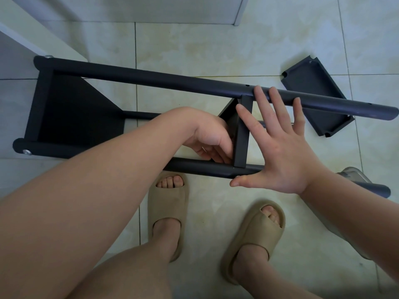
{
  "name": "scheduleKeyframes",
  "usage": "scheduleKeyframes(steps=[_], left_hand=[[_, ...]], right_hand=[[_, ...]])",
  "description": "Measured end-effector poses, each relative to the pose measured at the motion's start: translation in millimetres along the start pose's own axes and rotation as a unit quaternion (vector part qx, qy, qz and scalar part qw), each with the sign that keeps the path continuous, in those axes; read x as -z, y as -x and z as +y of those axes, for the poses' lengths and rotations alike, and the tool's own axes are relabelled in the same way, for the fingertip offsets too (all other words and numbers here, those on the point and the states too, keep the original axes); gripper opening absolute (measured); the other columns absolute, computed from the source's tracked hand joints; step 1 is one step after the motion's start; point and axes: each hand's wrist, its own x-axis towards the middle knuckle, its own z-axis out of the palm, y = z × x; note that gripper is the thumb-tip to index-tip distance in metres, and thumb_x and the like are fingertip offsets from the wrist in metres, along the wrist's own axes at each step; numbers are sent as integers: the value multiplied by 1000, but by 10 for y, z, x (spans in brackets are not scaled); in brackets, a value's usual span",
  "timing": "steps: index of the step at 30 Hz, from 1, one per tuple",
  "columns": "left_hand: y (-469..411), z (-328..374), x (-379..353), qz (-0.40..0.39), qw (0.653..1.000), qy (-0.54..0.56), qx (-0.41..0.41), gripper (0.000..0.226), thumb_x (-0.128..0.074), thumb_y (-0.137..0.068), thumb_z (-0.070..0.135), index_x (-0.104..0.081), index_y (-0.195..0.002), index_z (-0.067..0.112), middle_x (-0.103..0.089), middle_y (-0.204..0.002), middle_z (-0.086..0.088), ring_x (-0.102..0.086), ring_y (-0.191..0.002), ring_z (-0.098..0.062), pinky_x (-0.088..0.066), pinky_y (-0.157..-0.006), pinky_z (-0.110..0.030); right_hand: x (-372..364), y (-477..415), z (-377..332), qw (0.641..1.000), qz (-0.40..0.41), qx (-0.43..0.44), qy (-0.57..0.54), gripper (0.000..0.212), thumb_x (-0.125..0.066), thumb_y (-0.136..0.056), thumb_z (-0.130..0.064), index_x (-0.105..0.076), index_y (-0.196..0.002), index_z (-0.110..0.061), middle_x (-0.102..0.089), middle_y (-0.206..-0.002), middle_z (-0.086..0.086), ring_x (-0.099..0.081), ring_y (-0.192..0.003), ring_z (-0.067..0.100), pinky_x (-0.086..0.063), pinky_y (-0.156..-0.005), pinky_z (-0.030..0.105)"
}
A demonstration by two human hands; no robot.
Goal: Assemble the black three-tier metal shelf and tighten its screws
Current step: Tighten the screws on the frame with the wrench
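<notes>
On floor, center: shelf frame (pixel 151 80), sideways. Bracing middle tier (pixel 241 137) with right hand (pixel 278 145), fingers splayed flat. Reaching inside with left hand (pixel 209 137), fingers curled at near pole (pixel 194 167) joint (gripping anything? cannot tell). Keep tier square, holes aligned before tightening.

left hand (pixel 207 137) curled beside middle tier (pixel 243 134) | right hand (pixel 278 147) spread flat, touching upper pole (pixel 172 79)
</notes>
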Motion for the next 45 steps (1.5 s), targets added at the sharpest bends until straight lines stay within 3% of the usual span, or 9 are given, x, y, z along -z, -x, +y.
scheduleKeyframes(steps=[6,12,16,20,27,32,37,41,45], left_hand=[[23,-9,37,-8,1000,24,-7,21,-68,-88,7,-72,-108,14,-76,-102,-1,-71,-91,-13,-48,-96,-35],[1,-2,3,5,1000,4,4,12,-70,-88,15,-72,-100,17,-76,-87,4,-70,-81,-11,-49,-92,-34],[20,10,21,3,1000,10,-1,30,-70,-87,8,-70,-118,8,-76,-105,-3,-71,-95,-15,-46,-103,-40],[58,3,51,-1,1000,-5,3,27,-69,-89,15,-72,-116,16,-76,-107,3,-71,-104,-12,-46,-104,-40],[23,6,2,-2,1000,-8,5,12,-70,-89,15,-72,-99,20,-77,-90,4,-73,-86,-9,-49,-101,-38],[19,7,11,-4,1000,14,-1,29,-70,-88,8,-70,-117,9,-76,-107,-5,-73,-95,-14,-47,-104,-39],[31,6,30,-9,999,31,-7,30,-67,-89,5,-69,-118,9,-76,-106,-2,-73,-97,-14,-48,-101,-39],[43,1,29,-4,1000,-8,6,19,-69,-89,19,-72,-107,21,-78,-100,4,-73,-97,-11,-48,-100,-38],[10,1,1,12,1000,-3,18,11,-71,-88,17,-72,-99,20,-78,-90,4,-73,-87,-9,-49,-96,-35]], right_hand=[[0,-2,0,1000,0,1,1,130,-36,-64,-103,-11,-163,-21,2,-170,15,7,-156,38,5,-119,67],[5,2,1,1000,1,0,-2,131,-38,-64,-102,-12,-163,-21,2,-170,15,6,-156,38,4,-119,69],[-2,-4,-1,1000,1,0,-2,131,-38,-63,-102,-12,-163,-22,2,-170,14,7,-156,38,5,-119,68],[-9,0,3,1000,1,0,-3,131,-38,-63,-102,-11,-163,-22,3,-170,14,7,-156,37,4,-119,69],[0,2,3,1000,3,-1,-2,131,-39,-63,-102,-13,-163,-21,2,-170,14,6,-156,38,4,-119,69],[4,2,-2,1000,1,0,-3,131,-39,-64,-102,-13,-163,-21,2,-170,14,6,-156,38,5,-119,69],[8,3,3,1000,0,-1,-5,130,-38,-64,-102,-12,-163,-21,3,-170,14,8,-156,38,6,-119,67],[1,1,3,1000,1,0,-1,130,-38,-64,-102,-12,-163,-21,2,-170,14,7,-156,38,5,-119,68],[-5,0,2,1000,1,0,-2,130,-36,-64,-103,-12,-163,-21,2,-170,14,7,-156,38,6,-119,67]])
